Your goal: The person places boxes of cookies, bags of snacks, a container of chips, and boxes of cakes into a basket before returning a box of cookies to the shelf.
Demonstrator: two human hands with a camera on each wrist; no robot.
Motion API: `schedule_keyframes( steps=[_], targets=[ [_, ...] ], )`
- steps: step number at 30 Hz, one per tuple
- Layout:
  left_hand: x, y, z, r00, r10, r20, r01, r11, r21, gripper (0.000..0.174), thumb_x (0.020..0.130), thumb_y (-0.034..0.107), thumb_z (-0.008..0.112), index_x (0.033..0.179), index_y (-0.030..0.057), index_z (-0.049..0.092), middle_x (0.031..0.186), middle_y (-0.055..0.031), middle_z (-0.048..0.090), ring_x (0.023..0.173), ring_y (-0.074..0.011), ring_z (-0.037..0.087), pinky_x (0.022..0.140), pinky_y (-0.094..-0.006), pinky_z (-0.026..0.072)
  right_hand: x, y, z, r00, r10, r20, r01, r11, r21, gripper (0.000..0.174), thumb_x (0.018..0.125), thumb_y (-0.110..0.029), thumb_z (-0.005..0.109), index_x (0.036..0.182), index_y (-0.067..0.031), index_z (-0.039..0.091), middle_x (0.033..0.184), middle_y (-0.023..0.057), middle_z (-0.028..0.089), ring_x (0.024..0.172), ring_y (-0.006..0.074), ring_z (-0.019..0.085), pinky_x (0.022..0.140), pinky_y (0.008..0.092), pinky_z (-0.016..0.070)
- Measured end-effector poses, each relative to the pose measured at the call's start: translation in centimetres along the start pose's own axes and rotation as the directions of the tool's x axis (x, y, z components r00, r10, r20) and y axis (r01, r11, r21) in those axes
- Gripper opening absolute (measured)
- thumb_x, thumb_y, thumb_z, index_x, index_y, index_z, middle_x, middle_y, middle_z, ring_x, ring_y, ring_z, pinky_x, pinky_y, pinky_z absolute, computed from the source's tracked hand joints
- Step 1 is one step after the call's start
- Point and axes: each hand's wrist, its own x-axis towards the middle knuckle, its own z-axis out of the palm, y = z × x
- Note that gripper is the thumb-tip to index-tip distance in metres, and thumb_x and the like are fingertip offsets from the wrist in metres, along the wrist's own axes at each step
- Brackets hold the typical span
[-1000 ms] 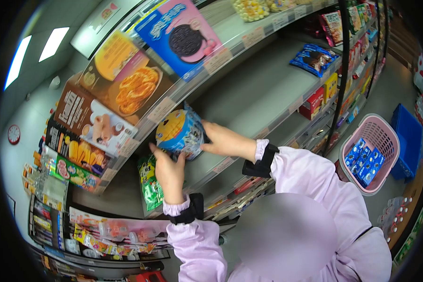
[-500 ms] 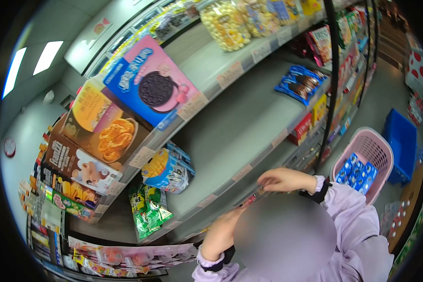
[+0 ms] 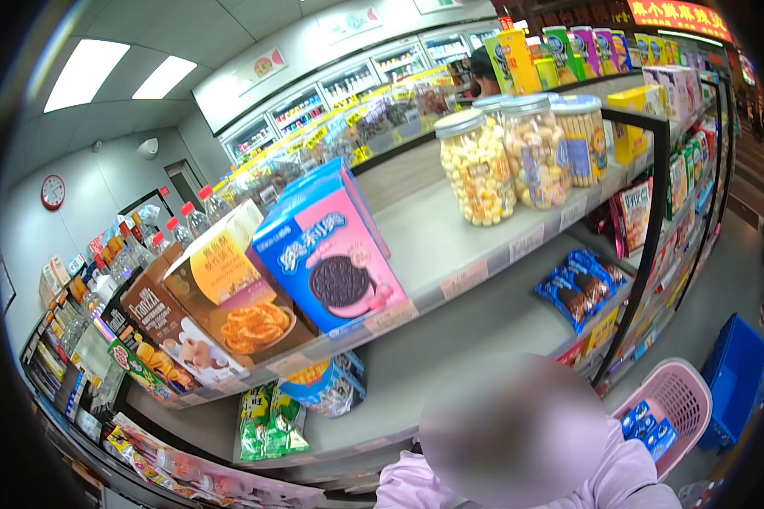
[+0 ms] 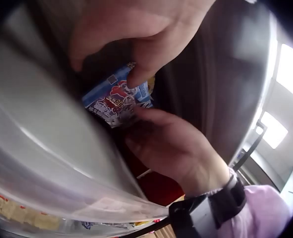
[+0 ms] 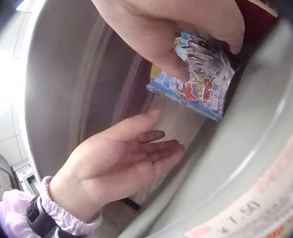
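Note:
In the right wrist view, a blue-and-silver snack packet point(image 5: 211, 74) lies tilted beside a shelf, with my right hand point(image 5: 181, 25) gripping it between thumb and fingers. My left hand point(image 5: 116, 168) is below it there, palm turned up and fingers loosely extended. The left wrist view shows the same packet point(image 4: 114, 101) between my left hand point(image 4: 146, 29) above and my right hand point(image 4: 178, 146) below. In the head view both hands are hidden; a blue packet point(image 3: 331, 390) stands on the lower shelf beside green bags point(image 3: 272, 424).
Cookie boxes point(image 3: 339, 263) and snack jars point(image 3: 480, 170) line the upper shelf point(image 3: 433, 229). A dark-blue snack packet point(image 3: 581, 288) lies on the shelf below. At the right are a pink basket point(image 3: 692, 399) holding blue packs and a blue bin point(image 3: 738, 373).
My hands have released the blue packet on the lower shelf, drawn back towards my body and left the head view. That view has tilted up, showing jars and the shop behind.

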Motion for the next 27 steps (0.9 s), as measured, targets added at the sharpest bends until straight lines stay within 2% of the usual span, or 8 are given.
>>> schedule_keyframes(
  steps=[2,14,21,23,24,27],
  targets=[
    [0.2,0.1,0.8,0.999,-0.018,-0.04,0.02,0.999,0.042,0.032,0.089,0.029,0.047,0.105,0.004,0.061,0.102,-0.0144,0.062,0.097,-0.0339,0.056,0.087,-0.0428,0.0423,0.1,0.1,-0.3,1.0,-0.002,0.004,0.002,1.0,-0.001,0.035,0.084,-0.022,0.057,0.111,-0.0001,0.054,0.112,0.0178,0.058,0.106,0.033,0.053,0.093,0.0399,0.04],
    [0.8,0.4,2.8,0.997,-0.077,-0.015,0.076,0.996,-0.051,0.03,0.088,0.029,0.05,0.098,0.0037,0.061,0.092,-0.0137,0.063,0.088,-0.0339,0.057,0.08,-0.0429,0.0437,0.3,0.6,-1.4,0.999,-0.022,0.033,0.021,0.999,0.033,0.03,0.083,-0.019,0.059,0.105,0.0,0.057,0.106,0.0179,0.059,0.097,0.0339,0.056,0.088,0.041,0.0426],
    [-0.5,0.5,3.6,0.999,-0.036,-0.02,0.032,0.986,-0.162,0.028,0.087,0.029,0.051,0.094,0.0035,0.061,0.087,-0.0133,0.063,0.083,-0.0338,0.058,0.077,-0.0429,0.0445,-2.5,-1.9,-3.2,0.996,-0.059,-0.073,0.072,0.979,0.193,0.027,0.081,-0.017,0.06,0.102,0.0,0.058,0.103,0.018,0.061,0.092,0.0344,0.058,0.086,0.0417,0.0442],
    [-1.7,0.7,3.0,0.994,-0.037,-0.106,-0.011,0.906,-0.422,0.028,0.087,0.029,0.052,0.093,0.0035,0.061,0.085,-0.0131,0.063,0.082,-0.0338,0.058,0.076,-0.0429,0.0447,-3.4,-3.7,-4.2,0.993,-0.029,-0.114,0.066,0.94,0.334,0.026,0.081,-0.017,0.06,0.101,0.0001,0.059,0.102,0.018,0.061,0.091,0.0345,0.058,0.085,0.0419,0.0447],
    [-2.9,2.1,1.5,0.962,-0.141,-0.232,-0.073,0.688,-0.722,0.034,0.086,0.034,0.059,0.096,0.0017,0.061,0.082,-0.0114,0.063,0.075,-0.0261,0.059,0.071,-0.0369,0.047,-4.2,-4.2,-4.3,0.993,0.031,-0.115,0.041,0.817,0.575,0.035,0.079,-0.018,0.066,0.105,0.0029,0.055,0.099,0.0181,0.061,0.087,0.0318,0.06,0.079,0.0385,0.0481],
    [-5.2,4.2,-5.2,0.974,-0.178,0.141,0.205,0.423,-0.883,0.041,0.083,0.037,0.066,0.097,-0.001,0.059,0.076,-0.0096,0.061,0.067,-0.0161,0.057,0.062,-0.0289,0.0464,-6.4,-7.8,-8.9,0.971,0.159,0.178,-0.236,0.741,0.629,0.055,0.078,-0.013,0.072,0.121,0.0057,0.043,0.103,0.018,0.057,0.087,0.0208,0.061,0.074,0.03,0.0502]
  ],
)
